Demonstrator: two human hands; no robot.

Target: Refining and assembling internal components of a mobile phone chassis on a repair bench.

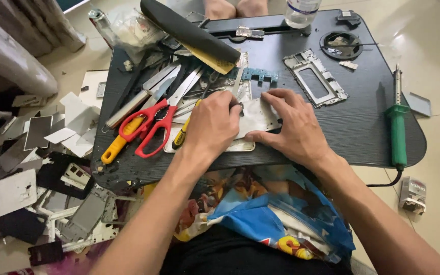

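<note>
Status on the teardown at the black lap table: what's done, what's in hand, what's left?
Done: bare silver metal frame lies stripped on the black table; scrap panels cover the floor. In hand: left hand and right hand press a thin silver plate. Left: that plate remains unseparated.

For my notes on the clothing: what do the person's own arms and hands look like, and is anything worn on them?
Both forearms are bare up to the frame edge; no sleeves show. The left hand and right hand wear no gloves, and no ring, watch or wristband is visible. The fingernails are short. No markings or cables are on either arm.
</note>
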